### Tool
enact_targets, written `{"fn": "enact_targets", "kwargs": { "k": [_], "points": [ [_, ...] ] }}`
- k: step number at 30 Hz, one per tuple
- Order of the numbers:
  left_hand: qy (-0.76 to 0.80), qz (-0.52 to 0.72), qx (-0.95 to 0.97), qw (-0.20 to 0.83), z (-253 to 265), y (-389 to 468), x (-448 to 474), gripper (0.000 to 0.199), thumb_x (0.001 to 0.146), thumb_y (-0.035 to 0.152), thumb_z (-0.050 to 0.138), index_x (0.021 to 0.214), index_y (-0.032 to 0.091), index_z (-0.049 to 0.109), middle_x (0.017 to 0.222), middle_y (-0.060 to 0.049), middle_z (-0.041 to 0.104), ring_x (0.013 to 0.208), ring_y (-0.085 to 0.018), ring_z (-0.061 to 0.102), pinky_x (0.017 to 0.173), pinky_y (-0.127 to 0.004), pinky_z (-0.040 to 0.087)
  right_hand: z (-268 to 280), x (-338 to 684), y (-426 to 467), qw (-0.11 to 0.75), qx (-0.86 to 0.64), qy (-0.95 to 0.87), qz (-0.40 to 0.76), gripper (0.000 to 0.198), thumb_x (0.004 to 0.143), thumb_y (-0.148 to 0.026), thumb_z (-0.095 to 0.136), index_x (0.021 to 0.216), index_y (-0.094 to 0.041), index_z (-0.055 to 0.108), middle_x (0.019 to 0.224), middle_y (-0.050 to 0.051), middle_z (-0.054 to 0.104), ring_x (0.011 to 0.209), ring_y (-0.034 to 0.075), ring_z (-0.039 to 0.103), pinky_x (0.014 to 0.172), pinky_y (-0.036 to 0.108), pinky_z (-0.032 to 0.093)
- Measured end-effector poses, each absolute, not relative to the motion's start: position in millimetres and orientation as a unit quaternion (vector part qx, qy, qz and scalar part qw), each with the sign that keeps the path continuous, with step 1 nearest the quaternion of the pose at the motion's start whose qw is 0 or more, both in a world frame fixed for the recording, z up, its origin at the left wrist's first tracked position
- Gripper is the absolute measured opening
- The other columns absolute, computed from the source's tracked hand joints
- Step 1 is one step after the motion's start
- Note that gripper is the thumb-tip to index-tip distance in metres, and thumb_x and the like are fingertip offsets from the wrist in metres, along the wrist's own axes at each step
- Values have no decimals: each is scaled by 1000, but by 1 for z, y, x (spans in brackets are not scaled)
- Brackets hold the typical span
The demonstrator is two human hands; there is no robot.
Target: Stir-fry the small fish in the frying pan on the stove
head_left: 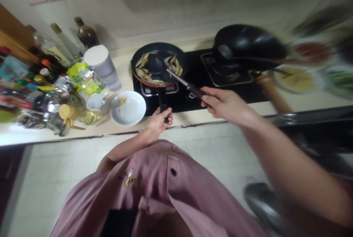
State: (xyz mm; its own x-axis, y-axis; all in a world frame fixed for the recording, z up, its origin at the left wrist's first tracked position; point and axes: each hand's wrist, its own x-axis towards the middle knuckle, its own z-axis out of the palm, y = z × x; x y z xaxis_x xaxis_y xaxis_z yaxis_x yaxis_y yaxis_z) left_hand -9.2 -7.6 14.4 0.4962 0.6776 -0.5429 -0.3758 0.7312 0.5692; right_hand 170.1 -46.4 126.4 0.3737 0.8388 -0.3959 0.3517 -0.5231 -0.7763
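On our pale counter (124, 64) we see a black stove (194, 66), a frying pan (173, 51) and wok (245, 43) over its burners; leftward, a white plate (132, 111), lidded jug (106, 67), yellow-green bag (82, 78) and bottles (87, 35); rightward, blurred food dishes (317, 81).

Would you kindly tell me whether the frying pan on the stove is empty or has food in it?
The frying pan is not empty: browned pieces of food lie on both sides of the spatula's black head.

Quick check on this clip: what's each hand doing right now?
Left hand: closed, holding the frying pan's handle.
Right hand: closed, holding the spatula by its dark grip.
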Motion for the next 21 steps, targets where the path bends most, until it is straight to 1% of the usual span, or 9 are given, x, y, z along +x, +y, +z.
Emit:
{"fn": "enact_targets", "kwargs": {
  "k": [2,5,7,11,14,17,19,21],
  "points": [
    [388,312,194,845,14,-7,-9,33,71,24,76,81,17,46,66,2,50,49,-3,42,45,-16,28,128,175,-49,280,-785,-390,391,45,87,-25,53,132,-20,55,79,3,61,46,5,44,37,16,37],
    [381,314,194,848,14,-7,-9,31,72,24,75,81,17,45,66,2,50,49,-3,42,45,-16,28,133,183,-54,245,-814,-407,335,47,86,-26,53,133,-20,56,82,5,64,46,6,46,39,17,38],
    [384,316,194,846,13,-7,-9,31,72,23,74,81,17,45,66,1,50,49,-4,43,45,-16,28,135,186,-56,237,-826,-414,301,50,86,-27,53,135,-19,54,84,6,66,47,7,47,41,19,40],
    [391,311,193,844,13,-7,-10,33,71,24,76,82,17,45,67,1,51,49,-3,43,46,-16,29,133,188,-59,234,-827,-423,288,53,86,-31,52,138,-18,51,88,7,68,48,9,49,43,21,41],
    [385,306,196,848,13,-6,-11,34,71,24,76,83,17,45,67,1,51,49,-3,43,46,-16,29,131,187,-59,199,-827,-448,276,53,86,-30,51,137,-17,52,88,8,69,50,11,51,46,23,42],
    [384,310,194,848,13,-6,-11,34,70,23,76,82,17,44,67,2,51,49,-3,42,46,-16,29,133,185,-57,139,-824,-498,231,49,87,-28,49,135,-16,55,88,9,70,61,16,58,59,28,47],
    [384,312,191,848,13,-6,-11,34,70,23,76,82,17,44,67,2,51,49,-3,43,46,-16,29,136,184,-55,95,-818,-532,195,45,88,-26,48,131,-16,58,92,11,71,78,22,63,74,33,48],
    [381,310,193,849,13,-6,-11,34,71,23,75,82,17,44,67,1,51,50,-4,43,46,-16,29,139,185,-55,69,-817,-547,170,44,88,-24,47,129,-15,59,98,15,70,93,28,63,84,38,46]
  ]
}}
